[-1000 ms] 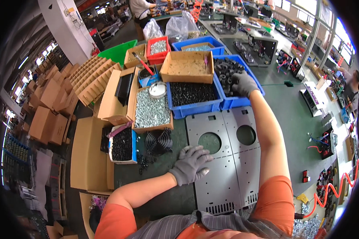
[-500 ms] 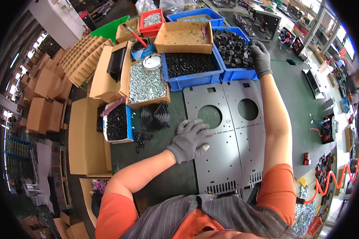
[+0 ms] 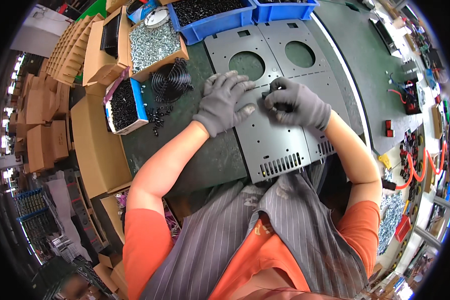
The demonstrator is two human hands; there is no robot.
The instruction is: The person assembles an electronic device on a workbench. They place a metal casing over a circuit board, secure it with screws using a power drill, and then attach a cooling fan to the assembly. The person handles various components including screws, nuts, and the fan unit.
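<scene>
Two grey metal panels lie side by side, the left panel (image 3: 271,142) and the right panel (image 3: 330,92), each with a large round hole, small holes and slots. My left hand (image 3: 225,102), in a grey glove, rests flat on the left panel's edge with fingers spread. Over the seam between the panels, my gloved right hand (image 3: 302,106) is curled around small black round parts (image 3: 284,107). They look like those in the blue bin; their exact kind is partly hidden by the fingers.
Beyond the panels stand a blue bin (image 3: 285,12) and another blue bin of black screws (image 3: 212,31). At left are a carton of silver screws (image 3: 154,47), black wire fan guards (image 3: 171,82), a small box of black parts (image 3: 124,107) and loose black pieces (image 3: 157,117).
My right hand has come back from the far blue bin to the panels, with black parts in its fingers. The view has tilted down toward me; my left hand stays at the left panel.
</scene>
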